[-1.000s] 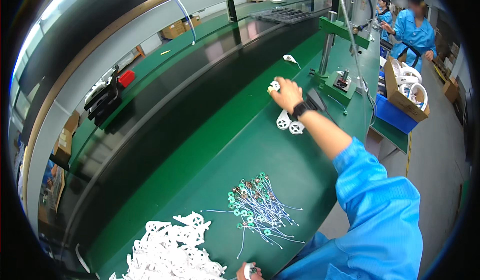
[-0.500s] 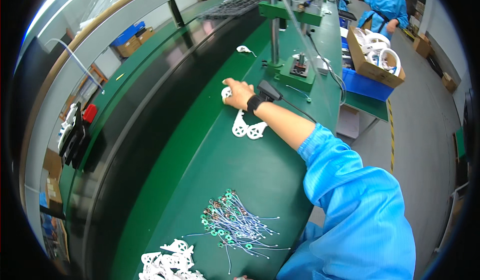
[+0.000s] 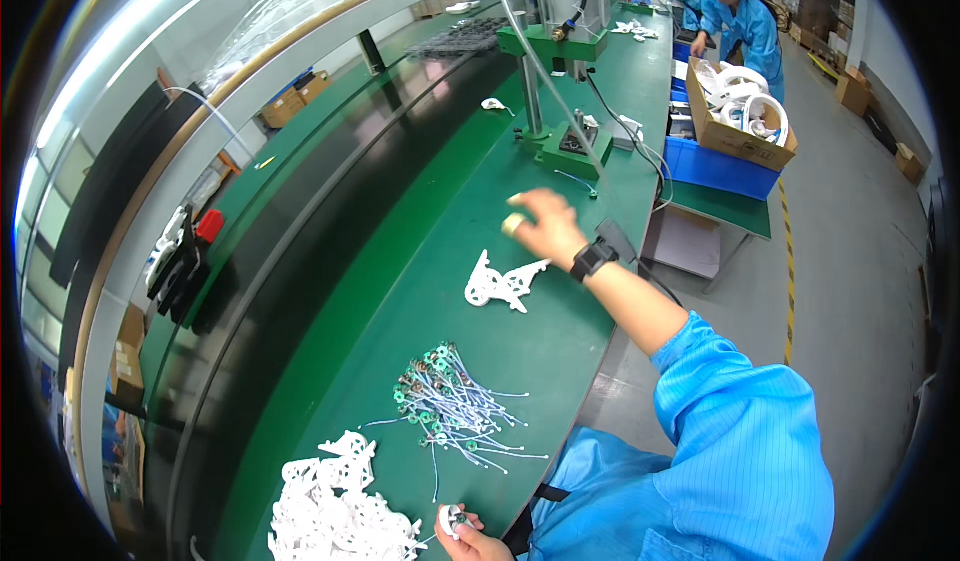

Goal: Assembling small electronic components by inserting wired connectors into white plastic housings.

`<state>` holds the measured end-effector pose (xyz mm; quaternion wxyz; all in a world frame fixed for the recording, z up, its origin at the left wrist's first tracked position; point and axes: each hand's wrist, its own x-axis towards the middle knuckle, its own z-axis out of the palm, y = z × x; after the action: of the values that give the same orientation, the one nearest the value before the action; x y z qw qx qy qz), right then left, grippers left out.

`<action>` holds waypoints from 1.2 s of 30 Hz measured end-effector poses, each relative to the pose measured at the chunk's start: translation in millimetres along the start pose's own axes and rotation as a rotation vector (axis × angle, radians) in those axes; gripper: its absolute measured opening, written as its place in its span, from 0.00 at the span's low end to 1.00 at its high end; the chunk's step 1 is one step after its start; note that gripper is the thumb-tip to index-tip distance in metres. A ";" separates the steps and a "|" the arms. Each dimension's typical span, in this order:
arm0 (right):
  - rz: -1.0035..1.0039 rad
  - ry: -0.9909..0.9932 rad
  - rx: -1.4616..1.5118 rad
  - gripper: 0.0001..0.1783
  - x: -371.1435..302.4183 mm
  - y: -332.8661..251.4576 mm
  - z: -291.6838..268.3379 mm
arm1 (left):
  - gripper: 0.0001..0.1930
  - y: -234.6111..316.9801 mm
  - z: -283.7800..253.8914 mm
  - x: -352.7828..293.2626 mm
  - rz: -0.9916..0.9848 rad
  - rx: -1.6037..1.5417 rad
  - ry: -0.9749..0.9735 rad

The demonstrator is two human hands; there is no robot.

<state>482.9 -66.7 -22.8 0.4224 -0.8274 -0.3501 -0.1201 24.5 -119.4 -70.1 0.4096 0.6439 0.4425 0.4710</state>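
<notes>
White round part (image 3: 451,519): sitting in the left hand (image 3: 477,544) at the bottom of view, by the near edge of the green surface (image 3: 540,366); left fingers curling around it, gripping.
Right hand (image 3: 553,231): hovering over the surface, fingers spreading apart, holding nothing visible; yellowish cover (image 3: 513,225) showing on one fingertip, black watch (image 3: 592,259) circling the wrist.
White brackets (image 3: 488,287): lying clustered on the surface, nearer the wearer than the right hand.
Bracket heap (image 3: 335,511): spreading left of the left hand, pieces overlapping.
Wire bundle (image 3: 455,411): lying between heap and cluster, green rings gathering at one end, blue-white leads fanning out.
Green press (image 3: 562,149): standing beyond the right hand; a single lead (image 3: 575,182) lying before it.
Cardboard box (image 3: 745,141): resting on a blue bin (image 3: 715,168), holding white rings.
Co-worker (image 3: 752,33): standing behind the box, wearing blue.
</notes>
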 end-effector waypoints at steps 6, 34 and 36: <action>0.474 0.223 -0.264 0.18 19.3 117.6 -3.3 | 0.17 0.7 0.2 -5.0 -0.011 -0.037 0.022; 0.479 -1.106 1.411 0.13 -155.1 -129.4 -44.3 | 0.22 34.5 -31.3 -20.7 -0.080 -0.144 -0.036; 0.235 -1.040 1.068 0.14 -149.2 -138.0 -32.8 | 0.24 44.7 -34.0 -19.5 -0.112 -0.311 -0.122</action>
<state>283.8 -108.8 8.4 0.5565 -0.4920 -0.4243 0.5178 -3.4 -146.5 -25.1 0.5560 0.5746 0.3739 0.4699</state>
